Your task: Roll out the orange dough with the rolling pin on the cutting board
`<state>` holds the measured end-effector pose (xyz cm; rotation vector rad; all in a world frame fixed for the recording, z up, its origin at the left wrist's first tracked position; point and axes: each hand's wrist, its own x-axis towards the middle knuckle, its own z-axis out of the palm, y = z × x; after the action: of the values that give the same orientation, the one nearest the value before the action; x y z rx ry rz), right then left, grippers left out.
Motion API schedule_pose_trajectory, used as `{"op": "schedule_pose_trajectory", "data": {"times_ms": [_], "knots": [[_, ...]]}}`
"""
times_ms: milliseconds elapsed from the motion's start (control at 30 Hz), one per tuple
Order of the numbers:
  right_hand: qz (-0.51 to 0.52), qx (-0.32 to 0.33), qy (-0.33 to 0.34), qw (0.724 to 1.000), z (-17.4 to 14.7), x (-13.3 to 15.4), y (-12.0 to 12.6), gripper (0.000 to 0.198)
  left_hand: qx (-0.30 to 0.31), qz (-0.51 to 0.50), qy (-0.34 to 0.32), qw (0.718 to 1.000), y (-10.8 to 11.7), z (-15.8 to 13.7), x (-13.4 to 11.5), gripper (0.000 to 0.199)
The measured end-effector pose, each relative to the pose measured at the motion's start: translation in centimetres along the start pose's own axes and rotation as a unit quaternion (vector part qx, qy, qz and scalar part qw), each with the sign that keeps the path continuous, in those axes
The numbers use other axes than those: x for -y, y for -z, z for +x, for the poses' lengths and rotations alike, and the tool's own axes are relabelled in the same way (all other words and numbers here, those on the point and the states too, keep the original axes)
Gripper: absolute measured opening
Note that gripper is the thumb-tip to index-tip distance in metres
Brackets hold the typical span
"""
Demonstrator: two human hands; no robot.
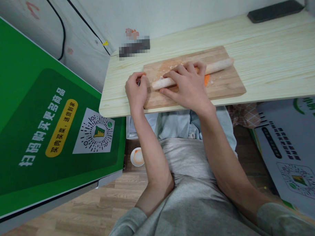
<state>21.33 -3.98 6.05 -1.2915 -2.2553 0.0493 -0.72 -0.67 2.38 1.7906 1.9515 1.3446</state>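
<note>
A pale wooden rolling pin [220, 65] lies slantwise across a wooden cutting board [231, 84]. My right hand [188, 82] is laid over the pin's middle, fingers curled across its far side and thumb on the near side. From beneath the pin and that hand peeks a piece of flat orange dough [206, 79], mostly hidden. At the board's left edge, beyond the pin's left end, my left hand [137, 89] is closed in a pinch. A small orange edge shows by its fingertips, but what it holds I cannot make out.
The board sits on a light wood-grain table [274, 59] against a wall. A dark phone-like slab [275, 11] lies at the far right. A green sign panel [57, 128] stands left. Below the table, a white bowl [137, 157] with orange residue is visible.
</note>
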Motion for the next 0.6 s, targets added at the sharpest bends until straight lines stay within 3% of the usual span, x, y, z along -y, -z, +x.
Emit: {"op": "schedule_pose_trajectory", "data": {"times_ms": [600], "knots": [[0.001,-0.007,0.004,1.000,0.00,0.00,-0.04,0.063,-0.002,-0.074,0.008,0.997,-0.16,0.09,0.66,0.013]]}}
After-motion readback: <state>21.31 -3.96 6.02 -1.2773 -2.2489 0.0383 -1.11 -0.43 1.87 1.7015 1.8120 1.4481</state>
